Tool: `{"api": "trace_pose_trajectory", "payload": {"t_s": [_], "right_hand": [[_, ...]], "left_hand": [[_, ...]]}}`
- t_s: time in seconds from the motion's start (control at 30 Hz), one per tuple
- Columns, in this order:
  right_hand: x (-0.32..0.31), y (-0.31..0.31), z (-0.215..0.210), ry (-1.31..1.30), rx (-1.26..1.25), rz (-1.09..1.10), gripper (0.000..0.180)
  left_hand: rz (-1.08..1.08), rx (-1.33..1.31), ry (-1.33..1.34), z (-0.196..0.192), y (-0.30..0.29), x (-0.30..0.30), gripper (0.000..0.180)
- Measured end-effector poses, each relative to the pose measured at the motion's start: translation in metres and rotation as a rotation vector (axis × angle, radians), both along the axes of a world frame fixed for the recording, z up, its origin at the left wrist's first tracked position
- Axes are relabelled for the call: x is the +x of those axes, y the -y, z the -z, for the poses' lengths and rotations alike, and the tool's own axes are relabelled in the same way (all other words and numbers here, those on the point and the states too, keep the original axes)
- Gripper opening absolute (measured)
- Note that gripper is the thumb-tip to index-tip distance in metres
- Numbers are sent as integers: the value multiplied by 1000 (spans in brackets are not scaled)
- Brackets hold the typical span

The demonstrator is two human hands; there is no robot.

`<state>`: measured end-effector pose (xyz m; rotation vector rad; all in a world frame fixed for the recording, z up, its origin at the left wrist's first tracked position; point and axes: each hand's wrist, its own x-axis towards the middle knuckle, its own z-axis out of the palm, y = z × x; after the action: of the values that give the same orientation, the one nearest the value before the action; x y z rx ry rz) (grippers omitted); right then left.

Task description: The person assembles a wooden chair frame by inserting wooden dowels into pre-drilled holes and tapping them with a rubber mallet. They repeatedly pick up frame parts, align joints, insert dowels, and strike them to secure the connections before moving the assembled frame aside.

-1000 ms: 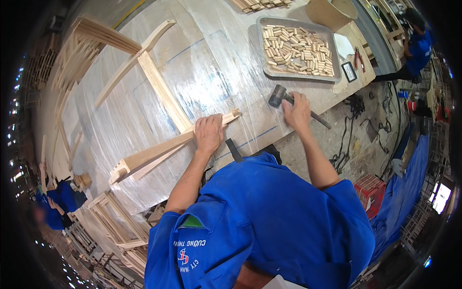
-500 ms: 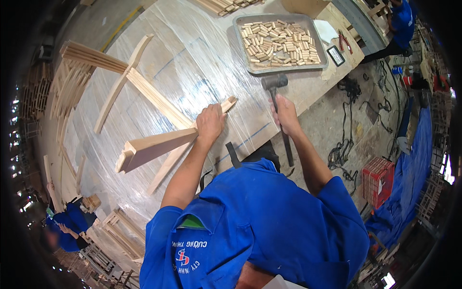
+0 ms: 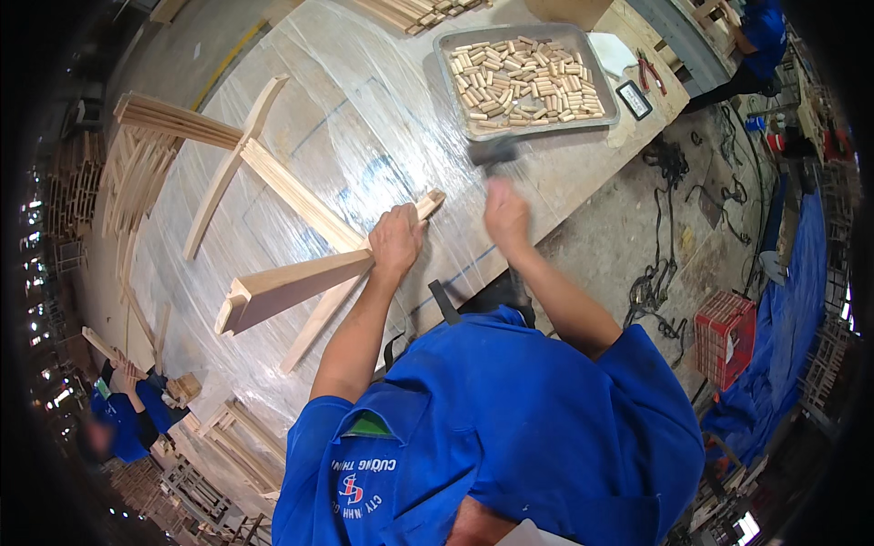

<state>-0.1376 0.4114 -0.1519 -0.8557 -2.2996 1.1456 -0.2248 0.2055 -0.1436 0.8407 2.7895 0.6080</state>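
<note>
My left hand (image 3: 397, 238) is closed around a slanting wooden leg (image 3: 320, 326), close to the end that sticks out past my fingers. A wide wooden rail (image 3: 296, 284) meets that leg beside my wrist, and long narrow slats (image 3: 296, 193) run from the joint toward the far left. Across those slats lies a curved wooden leg (image 3: 218, 191). My right hand (image 3: 506, 218), smeared by motion, grips the handle of a black mallet (image 3: 492, 151). The mallet head is over the table, to the right of the leg's end and below the tray.
A grey tray (image 3: 612, 123) of wooden dowels sits on the film-covered table (image 3: 346, 118). Red-handled pliers (image 3: 652, 75) and a small dark-framed device (image 3: 635, 100) lie beside it. A red crate (image 3: 726, 338) and cables are on the floor at right. Co-workers are at far left and upper right.
My right hand has swung the mallet leftward, bringing it over the table nearer the leg's end. My left hand keeps its hold on the leg.
</note>
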Motion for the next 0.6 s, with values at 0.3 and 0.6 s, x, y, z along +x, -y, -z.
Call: {"api": "trace_pose_trajectory", "payload": {"t_s": [0.3,0.6], "right_hand": [[9,-25,-12,184,-173,-209,29],[4,-72,-9,269,-236,-697,32]], "left_hand": [[-27,-5,24,1,13,8,42],[-59,-7,8,-9,6,11,40]]}}
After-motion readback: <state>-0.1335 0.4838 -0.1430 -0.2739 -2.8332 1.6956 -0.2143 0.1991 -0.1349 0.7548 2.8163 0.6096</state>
